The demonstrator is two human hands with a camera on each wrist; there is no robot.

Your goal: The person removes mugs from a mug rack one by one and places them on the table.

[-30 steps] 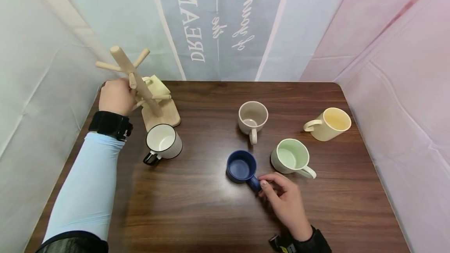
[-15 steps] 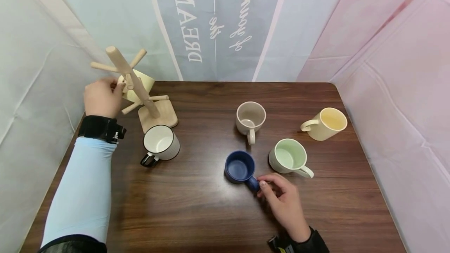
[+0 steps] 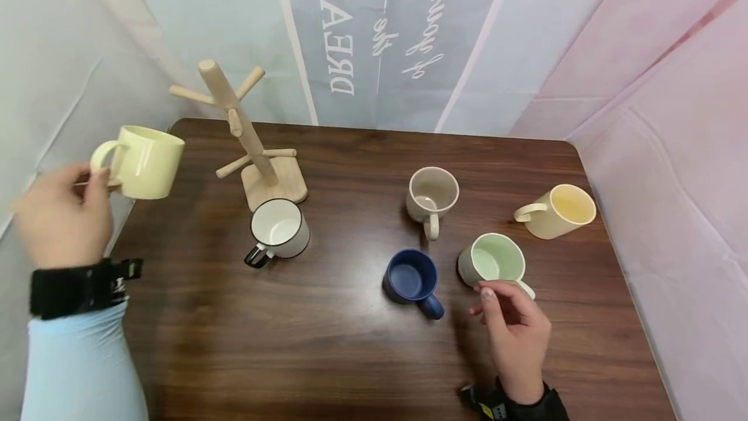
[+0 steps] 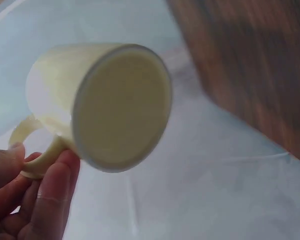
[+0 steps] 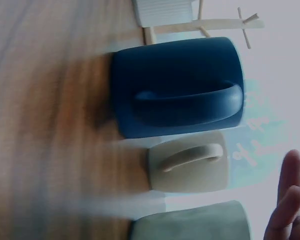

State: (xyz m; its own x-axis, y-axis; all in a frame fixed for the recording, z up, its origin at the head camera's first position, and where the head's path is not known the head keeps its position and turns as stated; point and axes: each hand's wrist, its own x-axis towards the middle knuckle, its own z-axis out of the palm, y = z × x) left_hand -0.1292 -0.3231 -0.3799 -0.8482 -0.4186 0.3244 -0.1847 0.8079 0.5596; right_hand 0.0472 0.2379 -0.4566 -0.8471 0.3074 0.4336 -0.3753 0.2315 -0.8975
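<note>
My left hand (image 3: 64,216) pinches the handle of a pale yellow mug (image 3: 150,164) and holds it up at the far left. In the left wrist view the mug (image 4: 122,110) is tilted, its flat base facing the camera. A wooden mug tree (image 3: 250,138) stands to the right of it with bare pegs. My right hand (image 3: 517,336) is in the air with loosely bent fingers and nothing between them. It overlaps the handle of a light green mug (image 3: 491,258) in the head view. A dark blue mug (image 3: 409,278) stands left of that hand, apart from it.
A white mug with black rim and handle (image 3: 280,229) stands before the mug tree's base. A beige mug (image 3: 432,193) is behind the blue one, and another yellow mug (image 3: 558,212) is at the right. Fabric walls (image 3: 672,83) enclose the brown table (image 3: 327,356).
My left hand has drawn the yellow mug off the mug tree, leftward and toward me. My right hand has let go of the blue mug's handle and moved right.
</note>
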